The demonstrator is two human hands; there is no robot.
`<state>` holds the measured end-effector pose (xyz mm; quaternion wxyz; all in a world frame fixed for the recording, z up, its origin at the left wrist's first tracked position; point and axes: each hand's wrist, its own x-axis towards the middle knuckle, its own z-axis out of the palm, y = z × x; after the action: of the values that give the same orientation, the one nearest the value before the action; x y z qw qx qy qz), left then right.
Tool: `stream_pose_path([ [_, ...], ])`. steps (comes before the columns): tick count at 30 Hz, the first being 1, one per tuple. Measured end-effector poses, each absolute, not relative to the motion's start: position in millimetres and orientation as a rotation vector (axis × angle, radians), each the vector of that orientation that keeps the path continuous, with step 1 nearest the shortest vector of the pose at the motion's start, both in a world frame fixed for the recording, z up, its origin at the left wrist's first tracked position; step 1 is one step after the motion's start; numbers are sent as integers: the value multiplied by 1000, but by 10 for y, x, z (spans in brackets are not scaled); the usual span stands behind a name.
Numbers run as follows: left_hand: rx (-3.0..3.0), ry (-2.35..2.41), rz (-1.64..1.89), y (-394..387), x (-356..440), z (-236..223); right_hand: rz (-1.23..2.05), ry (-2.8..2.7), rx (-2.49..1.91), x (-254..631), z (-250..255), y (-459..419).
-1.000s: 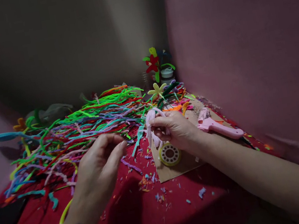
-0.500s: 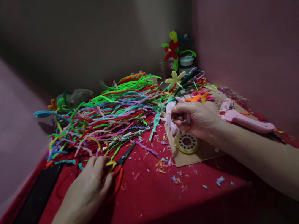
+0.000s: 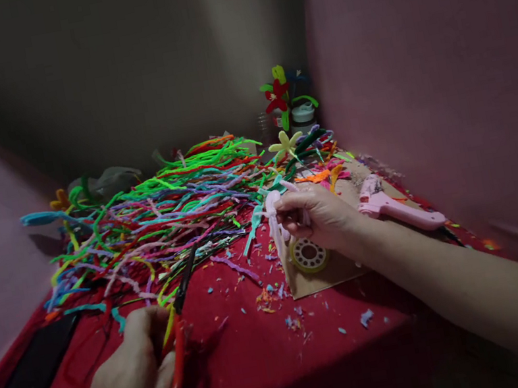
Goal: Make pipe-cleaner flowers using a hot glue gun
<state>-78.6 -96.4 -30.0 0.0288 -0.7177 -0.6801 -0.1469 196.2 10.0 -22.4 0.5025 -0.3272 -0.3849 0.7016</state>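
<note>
My left hand (image 3: 137, 369) grips a pair of scissors (image 3: 177, 329) by its red and yellow handles, low at the front left. The dark blades point up and away from me, toward the pile. My right hand (image 3: 315, 214) pinches lilac pipe cleaners (image 3: 273, 215), bent into loops, whose ends hang below the fingers. Just under that hand, a yellow-rimmed tape roll (image 3: 308, 255) with a ring of holes lies on a cardboard sheet (image 3: 305, 286). A teal pipe cleaner piece (image 3: 254, 229) lies left of the lilac loops.
A large heap of coloured pipe cleaners (image 3: 165, 204) covers the table's left and back. On the right lies a pink glue gun (image 3: 399, 209). A yellow flower (image 3: 285, 144) and a red flower (image 3: 276, 96) stand behind. A black flat object (image 3: 30, 375) rests at left; trimmings (image 3: 267, 299) litter the red cloth.
My left hand, empty a second ago, has come down to the scissors on the cloth and lifted them, blades turning upward. My right hand keeps hold of the lilac pipe cleaners.
</note>
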Motion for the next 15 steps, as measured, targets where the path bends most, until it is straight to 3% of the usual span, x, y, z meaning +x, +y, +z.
stream_pose_path([
  [6, -2310, -1841, -82, -895, -325, -105, 1803, -987, -794, 1966, -234, 98],
  [15, -2367, -1700, 60, -793, -161, -48, 1973, -1032, -787, 1989, -257, 114],
])
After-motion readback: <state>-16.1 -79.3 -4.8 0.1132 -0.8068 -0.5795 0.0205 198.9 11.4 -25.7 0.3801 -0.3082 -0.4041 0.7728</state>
